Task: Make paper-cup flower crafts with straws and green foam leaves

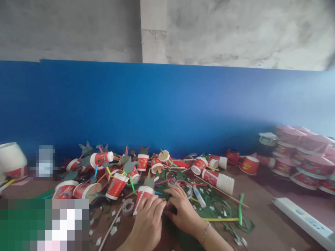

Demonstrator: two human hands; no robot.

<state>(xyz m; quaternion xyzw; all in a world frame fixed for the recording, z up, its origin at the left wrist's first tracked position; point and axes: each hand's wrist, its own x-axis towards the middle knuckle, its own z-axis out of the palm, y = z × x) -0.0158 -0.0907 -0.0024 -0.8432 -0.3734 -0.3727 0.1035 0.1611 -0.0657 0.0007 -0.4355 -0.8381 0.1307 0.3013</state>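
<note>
My left hand (148, 221) has its fingers bent together in front of the lower right of a red paper cup (143, 196). I cannot tell whether it touches the cup, and what its fingertips hold is hidden. To its right, my right hand (181, 211) curls its thumb and fingers together, with the index finger further forward. A small dark patch shows between its fingers, too unclear to name. Just left of the cup lies a roll of clear tape (128, 207). A glue tube (199, 197) lies beyond my right hand.
Several red paper cups with straws and green paper cutouts (116, 185) crowd the table's back. A stack of cups (220, 181), a thin stick (223, 192) and green paper scraps (227, 209) lie rightward. A white power strip (305, 218) and stacked red tubs (309, 157) stand far right.
</note>
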